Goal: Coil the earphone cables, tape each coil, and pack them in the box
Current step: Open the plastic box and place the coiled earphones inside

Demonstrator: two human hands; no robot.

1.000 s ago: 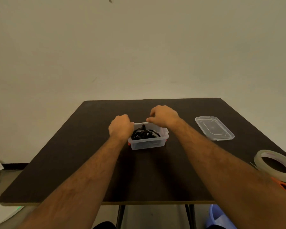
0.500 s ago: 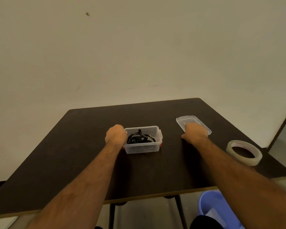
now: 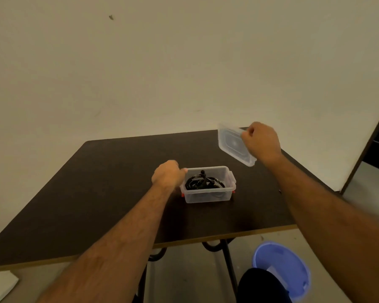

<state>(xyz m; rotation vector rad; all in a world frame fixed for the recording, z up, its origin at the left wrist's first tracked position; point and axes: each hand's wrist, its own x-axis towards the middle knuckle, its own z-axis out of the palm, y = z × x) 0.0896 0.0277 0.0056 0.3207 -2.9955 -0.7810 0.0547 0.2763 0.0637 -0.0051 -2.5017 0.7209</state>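
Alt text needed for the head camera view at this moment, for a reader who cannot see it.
Right hand holds a clear plastic lid tilted in the air above a dark table. Left hand grips the left end of an open clear box holding black earphone cables. A blue bucket stands on the floor below.

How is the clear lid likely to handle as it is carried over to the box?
The lid is thin clear plastic, so probably light; the right hand holds it tilted in the air by one edge. It keeps its flat shape there, so likely fairly stiff, perhaps slightly flexible. Its smooth surface could slip in a loose pinch.
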